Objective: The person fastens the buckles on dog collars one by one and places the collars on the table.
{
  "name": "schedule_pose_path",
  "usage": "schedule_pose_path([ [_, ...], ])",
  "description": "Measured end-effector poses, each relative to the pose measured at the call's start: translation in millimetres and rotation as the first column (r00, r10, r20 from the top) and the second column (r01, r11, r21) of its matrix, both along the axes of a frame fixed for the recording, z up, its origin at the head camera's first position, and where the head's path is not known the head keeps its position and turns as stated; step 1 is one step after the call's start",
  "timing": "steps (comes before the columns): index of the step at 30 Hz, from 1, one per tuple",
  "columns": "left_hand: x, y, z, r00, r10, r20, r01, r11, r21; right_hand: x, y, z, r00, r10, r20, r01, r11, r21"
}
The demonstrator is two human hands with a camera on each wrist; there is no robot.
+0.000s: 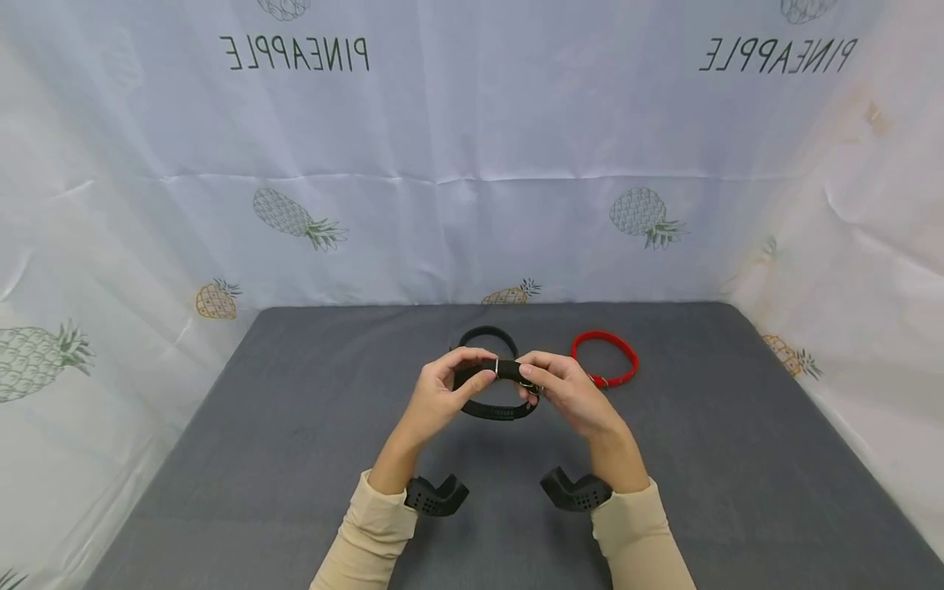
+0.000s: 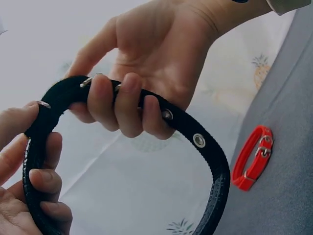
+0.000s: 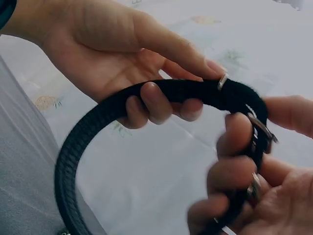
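Between both hands, raised over the table, is a black collar (image 1: pixel 500 411) bent into a loop. My left hand (image 1: pixel 437 395) pinches its strap, the thumb beside a metal keeper loop (image 3: pixel 223 81). On the other side my right hand (image 1: pixel 577 400) grips the strap around the metal buckle (image 3: pixel 264 128), fingers curled round the band. Metal eyelets (image 2: pixel 199 140) show along the strap in the left wrist view. Part of the buckle is hidden by the right fingers.
A second black collar (image 1: pixel 490 330) lies on the grey table (image 1: pixel 310 442) behind the hands. To its right lies a red collar (image 1: pixel 627 352) with a metal buckle. A pineapple-print curtain (image 1: pixel 457 115) hangs behind the table. Each wrist carries a black camera mount (image 1: pixel 437 496).
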State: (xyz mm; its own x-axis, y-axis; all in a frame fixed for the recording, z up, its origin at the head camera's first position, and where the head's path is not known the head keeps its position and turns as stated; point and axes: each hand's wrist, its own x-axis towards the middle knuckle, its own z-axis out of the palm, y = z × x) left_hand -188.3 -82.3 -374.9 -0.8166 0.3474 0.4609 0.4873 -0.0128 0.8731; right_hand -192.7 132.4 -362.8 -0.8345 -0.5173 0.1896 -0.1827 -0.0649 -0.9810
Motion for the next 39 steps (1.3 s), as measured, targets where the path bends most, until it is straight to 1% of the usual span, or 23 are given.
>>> schedule_pose_path([
  [5, 3.7, 2.6, 0.3, 1.0, 0.002, 0.008, -0.002, 0.999, -0.047, 4.5, -5.2, -1.0, 0.996, -0.088, -0.026, 0.088, 0.996, 0.012],
  [9, 3.8, 3.2, 0.9, 1.0, 0.007, -0.003, -0.007, 0.999, -0.052, 5.0, -6.6, -0.3, 0.994, -0.105, -0.025, 0.105, 0.994, 0.026],
  [11, 2.8, 2.9, 0.5, 1.0, 0.012, -0.015, -0.013, 0.999, -0.043, 4.1, -5.3, -0.5, 0.996, -0.091, -0.016, 0.092, 0.995, 0.036],
  [13, 1.6, 2.0, 0.2, 0.999, 0.024, -0.022, -0.025, 1.0, -0.016, 2.6, -2.6, -1.4, 0.998, -0.068, 0.008, 0.068, 0.997, 0.041],
  [15, 0.7, 0.6, 0.6, 0.999, 0.043, -0.009, -0.043, 0.999, 0.029, 0.9, 0.9, -2.9, 0.999, -0.03, 0.023, 0.029, 0.999, 0.037],
  [18, 0.5, -2.8, 2.2, 0.996, 0.075, 0.039, -0.078, 0.992, 0.098, -1.0, 6.4, -5.4, 0.998, 0.032, 0.05, -0.032, 0.999, 0.001],
  [21, 0.6, -7.0, 4.3, 0.992, 0.087, 0.088, -0.098, 0.987, 0.125, -2.1, 10.3, -7.3, 0.996, 0.065, 0.054, -0.062, 0.997, -0.047],
  [23, 0.6, -9.7, 5.6, 0.991, 0.085, 0.107, -0.098, 0.988, 0.122, -2.6, 11.9, -7.8, 0.997, 0.064, 0.052, -0.061, 0.996, -0.071],
  [26, 0.3, -12.9, 6.9, 0.99, 0.086, 0.109, -0.096, 0.991, 0.094, -3.0, 14.3, -6.8, 0.998, 0.059, 0.024, -0.057, 0.994, -0.095],
  [29, -1.1, -14.5, 7.2, 0.99, 0.099, 0.1, -0.105, 0.993, 0.061, -3.2, 18.3, -5.1, 0.997, 0.08, -0.011, -0.08, 0.992, -0.102],
  [31, -2.2, -14.4, 7.1, 0.989, 0.11, 0.101, -0.115, 0.992, 0.043, -3.8, 21.2, -4.3, 0.994, 0.108, -0.024, -0.109, 0.989, -0.097],
  [33, -3.3, -14.1, 6.9, 0.987, 0.125, 0.103, -0.129, 0.991, 0.031, -4.5, 23.5, -3.5, 0.991, 0.136, -0.013, -0.137, 0.987, -0.081],
  [36, -4.3, -14.1, 7.5, 0.984, 0.13, 0.121, -0.135, 0.99, 0.037, -6.6, 25.8, -2.5, 0.986, 0.165, 0.016, -0.164, 0.986, -0.039],
  [39, -4.9, -16.7, 7.8, 0.984, 0.115, 0.133, -0.121, 0.992, 0.042, -9.0, 27.0, -1.9, 0.985, 0.169, 0.038, -0.17, 0.985, 0.011],
])
